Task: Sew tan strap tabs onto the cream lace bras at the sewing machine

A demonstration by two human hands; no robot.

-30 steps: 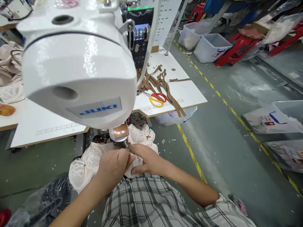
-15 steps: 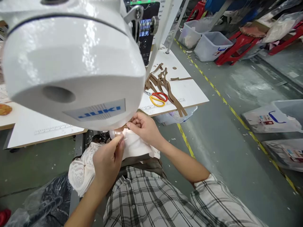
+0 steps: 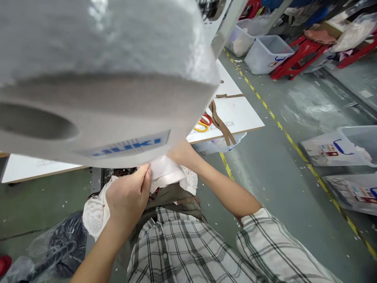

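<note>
The white head of a JUKI sewing machine (image 3: 123, 106) fills the upper left and hides the needle area. Just under its lower edge, my left hand (image 3: 128, 196) pinches the edge of a white lace bra (image 3: 165, 173) between thumb and forefinger. A lace cup of white fabric (image 3: 96, 214) hangs left of that wrist. My right hand (image 3: 182, 153) reaches in behind the machine head on the other side of the bra. Only its back and wrist show; the fingers are hidden.
Red-and-yellow handled scissors (image 3: 204, 122) and brown strips (image 3: 220, 122) lie on the white table (image 3: 247, 112). A clear bin (image 3: 218, 145) sits beneath the table edge. Other bins (image 3: 263, 59) and a red stool (image 3: 303, 53) stand across the floor. Black plastic (image 3: 69, 239) lies at lower left.
My head has come closer to the machine, so it looks larger and covers more of the table. My right fingers have gone out of sight behind it. My left hand still pinches the bra.
</note>
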